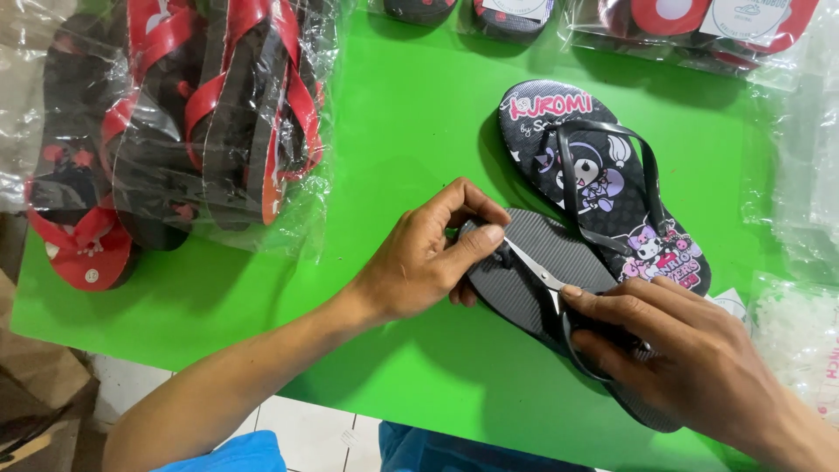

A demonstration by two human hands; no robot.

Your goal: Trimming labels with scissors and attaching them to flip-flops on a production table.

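An upturned black flip-flop (546, 271) is seen lying sole-up on the green surface (393, 131), its long axis running from upper left, at the toe end, to lower right. It lies partly beneath, and touching, a second flip-flop with a cartoon print (603, 188), which lies face-up just beyond it.

The left hand (428, 258) is placed at the toe end; its fingers (485, 236) are clenched on the sole's edge, the thumb pressed beside a small black nub, apparently the strap plug (503, 255), which protrudes from the sole.

The right hand (690, 350) is set over the heel end, its fingers closed through the handles of a pair of scissors (546, 278). The blades are directed up and to the left along the sole, and the tip is seen at the nub, just beside the left thumb. Whether the blades are parted cannot be told.

The nub thus lies directly ahead of the scissor tip, with the left hand the nearer.

Bagged red-and-black sandals (201, 122) are noted at upper left, well apart.
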